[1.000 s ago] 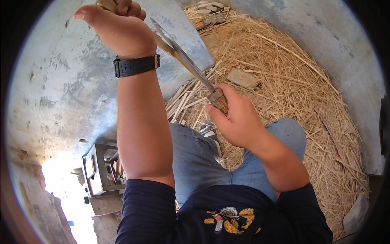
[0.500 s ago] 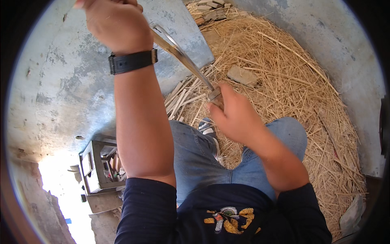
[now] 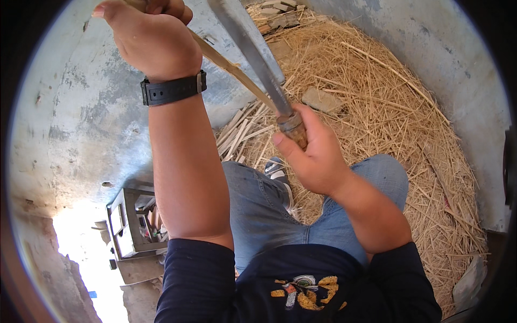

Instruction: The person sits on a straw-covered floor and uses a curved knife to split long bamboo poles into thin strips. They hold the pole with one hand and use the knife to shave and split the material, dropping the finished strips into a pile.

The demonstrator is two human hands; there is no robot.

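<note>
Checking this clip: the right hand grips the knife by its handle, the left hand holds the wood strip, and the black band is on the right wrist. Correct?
No: the head view shows the black band on the left wrist, not the right. The rest is right: the right hand grips the knife by its handle, and the left hand holds the wood strip.

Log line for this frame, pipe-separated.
left hand: gripping wooden strip | right hand: gripping knife handle | blade: right of strip, contact unclear | background: straw-like litter
</note>
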